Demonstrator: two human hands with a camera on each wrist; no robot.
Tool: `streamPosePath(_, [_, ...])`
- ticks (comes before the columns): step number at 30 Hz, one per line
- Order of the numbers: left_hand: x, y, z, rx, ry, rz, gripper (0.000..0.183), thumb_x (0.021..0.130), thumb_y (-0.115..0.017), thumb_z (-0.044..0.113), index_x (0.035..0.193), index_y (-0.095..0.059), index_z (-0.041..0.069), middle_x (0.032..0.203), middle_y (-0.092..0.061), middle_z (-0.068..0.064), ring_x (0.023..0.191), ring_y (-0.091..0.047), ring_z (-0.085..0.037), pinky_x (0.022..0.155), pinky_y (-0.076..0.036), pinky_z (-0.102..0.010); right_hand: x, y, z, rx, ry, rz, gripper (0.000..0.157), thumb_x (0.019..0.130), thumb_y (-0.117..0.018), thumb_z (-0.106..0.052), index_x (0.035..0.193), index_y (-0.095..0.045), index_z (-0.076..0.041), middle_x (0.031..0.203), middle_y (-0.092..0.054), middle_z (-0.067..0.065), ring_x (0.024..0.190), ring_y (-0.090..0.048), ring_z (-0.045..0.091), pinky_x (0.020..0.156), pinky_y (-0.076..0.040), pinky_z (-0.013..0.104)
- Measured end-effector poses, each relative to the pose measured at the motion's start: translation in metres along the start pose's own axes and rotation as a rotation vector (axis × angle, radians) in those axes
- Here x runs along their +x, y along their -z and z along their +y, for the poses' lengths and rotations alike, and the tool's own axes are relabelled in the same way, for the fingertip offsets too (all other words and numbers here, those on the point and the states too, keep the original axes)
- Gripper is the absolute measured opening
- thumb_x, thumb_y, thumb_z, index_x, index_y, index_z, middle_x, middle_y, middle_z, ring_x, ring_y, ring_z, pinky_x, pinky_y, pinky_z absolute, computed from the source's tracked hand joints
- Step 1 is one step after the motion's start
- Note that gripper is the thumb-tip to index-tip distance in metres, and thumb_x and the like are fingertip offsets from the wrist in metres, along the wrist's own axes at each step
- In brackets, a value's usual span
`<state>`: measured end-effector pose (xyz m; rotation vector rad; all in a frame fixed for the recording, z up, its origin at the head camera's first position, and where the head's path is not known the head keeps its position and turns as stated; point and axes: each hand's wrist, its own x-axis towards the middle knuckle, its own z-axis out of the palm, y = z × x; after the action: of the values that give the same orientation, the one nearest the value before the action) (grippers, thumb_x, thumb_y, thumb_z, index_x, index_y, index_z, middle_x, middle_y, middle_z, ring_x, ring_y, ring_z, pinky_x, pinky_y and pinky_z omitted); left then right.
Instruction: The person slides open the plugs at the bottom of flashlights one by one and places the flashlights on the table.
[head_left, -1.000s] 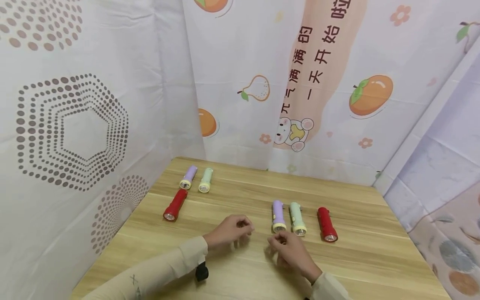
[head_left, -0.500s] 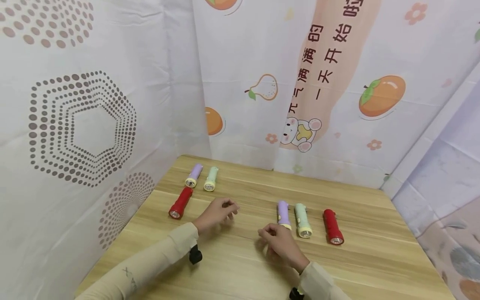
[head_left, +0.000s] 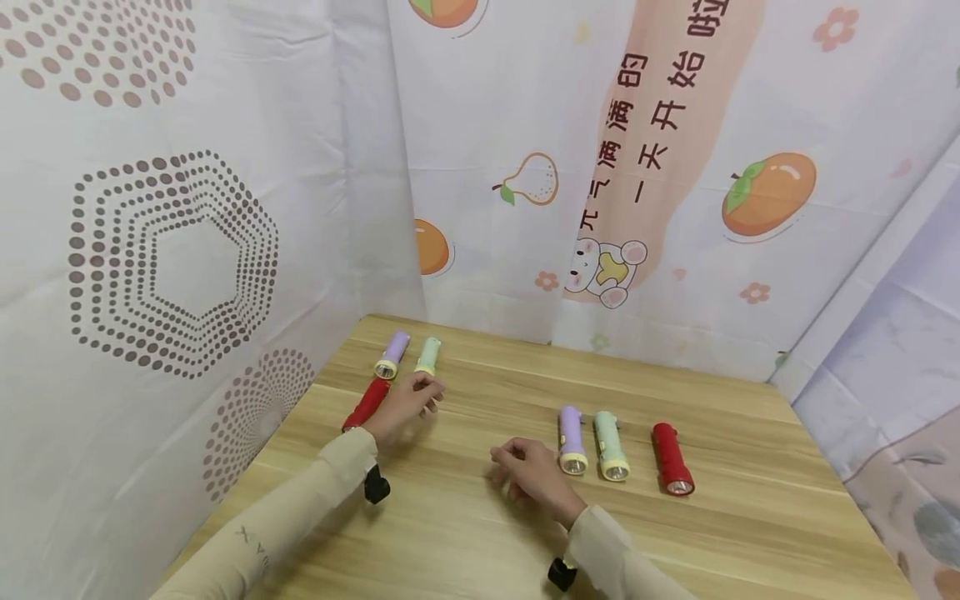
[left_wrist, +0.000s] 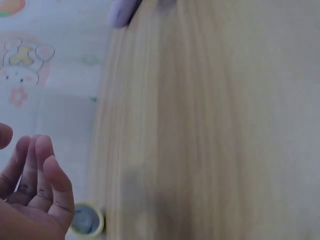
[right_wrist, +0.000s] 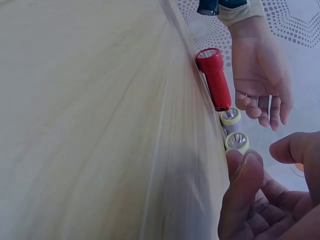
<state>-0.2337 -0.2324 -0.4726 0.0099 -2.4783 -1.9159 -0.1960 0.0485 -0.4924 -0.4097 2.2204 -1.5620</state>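
From the head view we see the left hand (head_left: pixel 401 407) stretched out over the pale wooden counter (head_left: pixel 480 533), its loosely bent fingers (head_left: pixel 429 395) holding nothing, just beside the far red plastic torch (head_left: pixel 367 403) and right in front of the far mint-green plastic torch (head_left: pixel 428 356) and the far lilac plastic torch (head_left: pixel 392 355). The right hand (head_left: pixel 528 475) lies low over the middle of the counter with its fingers (head_left: pixel 504 454) loosely curled round nothing, just left of the near lilac plastic torch (head_left: pixel 572 440); the near mint-green plastic torch (head_left: pixel 611 446) and the near red plastic torch (head_left: pixel 672 457) lie in a row beside it, so we count 3 torches in each group, well apart. Printed white curtains (head_left: pixel 225 167) hang behind the counter. In the blurred left wrist view we make out that hand's fingers (left_wrist: pixel 47 170) relaxed and slightly spread above the counter, with a yellow-rimmed torch lens at the bottom edge; we cannot tell which torch it is. In the right wrist view we see the right hand's bent fingers (right_wrist: pixel 242 190) close to the lens, empty, and beyond them the left hand open, palm down, just beside the red torch and touching none of the 3 torches there.
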Motion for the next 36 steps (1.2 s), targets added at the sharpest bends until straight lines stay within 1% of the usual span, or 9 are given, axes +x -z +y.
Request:
streamPosePath(5, [0.012, 0.013, -0.003, 0.002, -0.007, 0.050, 0.033, 0.103, -0.064, 0.024, 0.113, -0.065, -0.008, 0.103, -0.069, -0.020, 0.085, -0.067, -0.031, 0.071, -0.057, -0.040, 0.011, -0.011, -0.005, 0.020, -0.013, 0.007, 0.037, 0.101, -0.066, -0.038, 0.103, -0.068, -0.001, 0.080, -0.072, 0.011, 0.046, -0.051, 0.010, 0.041, -0.044, 0.024])
streamPosePath(10, [0.021, 0.026, -0.007, 0.028, 0.012, 0.111, 0.034, 0.104, -0.064, 0.030, 0.112, -0.067, -0.003, 0.107, -0.070, -0.021, 0.091, -0.067, -0.035, 0.075, -0.057, -0.043, 0.021, -0.023, -0.010, 0.043, -0.009, -0.006, 0.037, 0.101, -0.067, -0.038, 0.104, -0.067, -0.001, 0.080, -0.072, 0.012, 0.045, -0.050, 0.009, 0.040, -0.043, 0.022])
streamPosePath(14, [0.027, 0.033, -0.007, 0.017, 0.022, 0.155, 0.030, 0.105, -0.061, 0.025, 0.112, -0.067, -0.003, 0.105, -0.069, -0.020, 0.092, -0.066, -0.037, 0.076, -0.056, -0.045, 0.031, -0.031, -0.013, 0.035, 0.000, -0.005, 0.037, 0.101, -0.066, -0.037, 0.103, -0.067, 0.000, 0.078, -0.073, 0.012, 0.044, -0.049, 0.009, 0.039, -0.043, 0.022])
streamPosePath(17, [0.032, 0.036, -0.008, -0.004, 0.034, 0.166, 0.026, 0.106, -0.059, 0.020, 0.113, -0.067, -0.003, 0.103, -0.068, -0.018, 0.090, -0.065, -0.034, 0.074, -0.056, -0.044, 0.036, -0.036, -0.017, 0.030, 0.001, 0.001, 0.036, 0.101, -0.065, -0.035, 0.101, -0.067, 0.001, 0.078, -0.073, 0.012, 0.044, -0.049, 0.010, 0.039, -0.043, 0.023])
streamPosePath(22, [0.044, 0.039, -0.009, -0.024, 0.071, 0.182, 0.024, 0.106, -0.058, 0.019, 0.112, -0.066, -0.002, 0.102, -0.067, -0.012, 0.086, -0.065, -0.026, 0.071, -0.055, -0.039, 0.043, -0.043, -0.023, 0.042, -0.011, -0.002, 0.035, 0.102, -0.065, -0.034, 0.104, -0.066, 0.001, 0.078, -0.073, 0.012, 0.043, -0.047, 0.010, 0.039, -0.042, 0.023])
streamPosePath(27, [0.054, 0.040, -0.010, -0.009, 0.083, 0.205, 0.027, 0.105, -0.059, 0.021, 0.115, -0.065, -0.004, 0.103, -0.067, -0.012, 0.086, -0.064, -0.021, 0.074, -0.056, -0.036, 0.055, -0.049, -0.024, 0.034, -0.032, -0.009, 0.035, 0.102, -0.065, -0.037, 0.106, -0.067, -0.003, 0.081, -0.073, 0.010, 0.044, -0.048, 0.011, 0.040, -0.043, 0.024])
streamPosePath(31, [0.061, 0.039, -0.009, -0.002, 0.098, 0.215, 0.029, 0.105, -0.060, 0.022, 0.116, -0.065, -0.005, 0.105, -0.066, -0.012, 0.087, -0.064, -0.020, 0.076, -0.056, -0.038, 0.066, -0.053, -0.024, 0.012, -0.041, 0.001, 0.033, 0.103, -0.064, -0.038, 0.106, -0.066, -0.005, 0.083, -0.073, 0.008, 0.047, -0.051, 0.012, 0.041, -0.045, 0.024])
streamPosePath(33, [0.064, 0.038, -0.009, 0.003, 0.095, 0.223, 0.027, 0.106, -0.059, 0.020, 0.114, -0.064, -0.005, 0.104, -0.066, -0.012, 0.086, -0.064, -0.020, 0.075, -0.056, -0.036, 0.072, -0.055, -0.025, 0.016, -0.045, 0.010, 0.032, 0.103, -0.063, -0.037, 0.106, -0.066, -0.005, 0.083, -0.072, 0.008, 0.048, -0.051, 0.012, 0.041, -0.045, 0.024])
streamPosePath(36, [0.068, 0.037, -0.008, 0.021, 0.083, 0.243, 0.025, 0.105, -0.058, 0.018, 0.111, -0.064, -0.005, 0.102, -0.066, -0.013, 0.084, -0.063, -0.019, 0.073, -0.054, -0.031, 0.080, -0.058, -0.026, 0.032, -0.050, 0.030, 0.030, 0.103, -0.063, -0.035, 0.106, -0.066, -0.005, 0.082, -0.072, 0.009, 0.048, -0.052, 0.012, 0.040, -0.045, 0.024])
